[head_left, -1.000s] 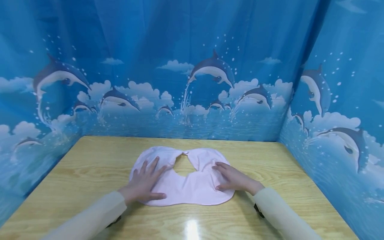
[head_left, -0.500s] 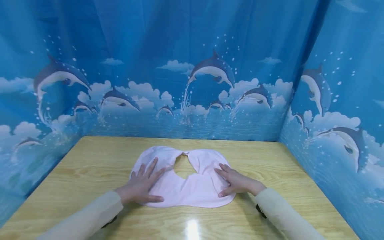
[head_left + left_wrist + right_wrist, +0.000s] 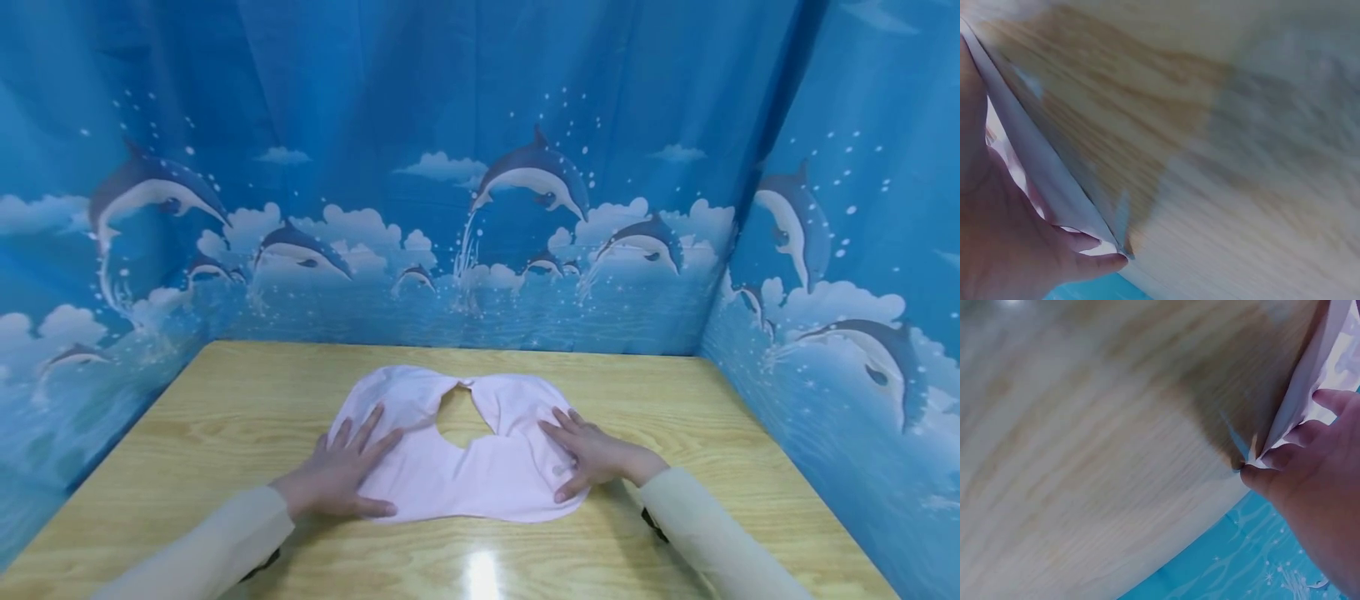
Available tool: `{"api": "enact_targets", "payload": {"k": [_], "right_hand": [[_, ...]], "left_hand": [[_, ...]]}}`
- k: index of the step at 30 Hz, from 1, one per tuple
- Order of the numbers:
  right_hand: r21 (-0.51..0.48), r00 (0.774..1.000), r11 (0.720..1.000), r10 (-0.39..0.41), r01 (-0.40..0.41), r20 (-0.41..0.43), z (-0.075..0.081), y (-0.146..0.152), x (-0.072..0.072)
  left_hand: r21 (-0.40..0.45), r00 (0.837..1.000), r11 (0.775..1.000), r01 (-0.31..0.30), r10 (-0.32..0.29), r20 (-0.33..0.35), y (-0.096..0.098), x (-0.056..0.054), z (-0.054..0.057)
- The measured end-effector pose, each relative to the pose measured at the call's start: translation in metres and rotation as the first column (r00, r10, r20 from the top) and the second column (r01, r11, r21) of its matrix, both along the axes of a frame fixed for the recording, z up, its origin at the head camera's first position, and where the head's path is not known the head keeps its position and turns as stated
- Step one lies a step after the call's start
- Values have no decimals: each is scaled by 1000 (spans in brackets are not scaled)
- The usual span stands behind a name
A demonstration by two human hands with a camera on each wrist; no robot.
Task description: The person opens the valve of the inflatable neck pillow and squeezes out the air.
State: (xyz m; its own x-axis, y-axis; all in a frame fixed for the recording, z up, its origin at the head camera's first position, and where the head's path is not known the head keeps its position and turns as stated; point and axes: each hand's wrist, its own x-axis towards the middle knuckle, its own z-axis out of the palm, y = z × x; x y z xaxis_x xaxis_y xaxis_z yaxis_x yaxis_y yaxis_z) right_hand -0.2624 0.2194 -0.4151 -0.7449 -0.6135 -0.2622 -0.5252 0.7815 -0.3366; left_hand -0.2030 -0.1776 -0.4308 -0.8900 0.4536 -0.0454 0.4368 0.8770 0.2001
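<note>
A pale pink baby bib (image 3: 480,483) lies spread on the wooden table, its neck opening toward the far side and its two ends meeting at the back. My left hand (image 3: 337,475) rests on the bib's left part with fingers spread. On the right part, my right hand (image 3: 596,457) lies with relaxed fingers, and a small faint mark shows on the cloth beside the thumb. In the left wrist view the bib's edge (image 3: 1041,162) runs along the left hand (image 3: 1010,244). The right wrist view has the right hand (image 3: 1310,462) at the bib's other edge (image 3: 1304,381).
The wood-grain table (image 3: 255,400) extends around the bib on all sides. A blue curtain with dolphins (image 3: 360,275) stands along its back, left and right edges. A bright light reflection (image 3: 482,575) shows near the front.
My left hand has slid left and toward me over the bib, uncovering more cloth. The right hand has shifted slightly right and nearer. The bib's front edge sits a little nearer.
</note>
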Motion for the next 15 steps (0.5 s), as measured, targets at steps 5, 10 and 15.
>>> {"api": "enact_targets", "payload": {"k": [5,10,15], "right_hand": [[6,1000,1000,13,-13,14,0,4,-6],[-8,1000,1000,2,-2,29,2,4,-8],[-11,1000,1000,-8,8,-9,4,4,-4]], "left_hand": [[0,1000,1000,-6,6,13,4,3,2],[-5,1000,1000,-5,5,6,6,5,6],[-8,1000,1000,-3,2,-14,5,7,9]]}}
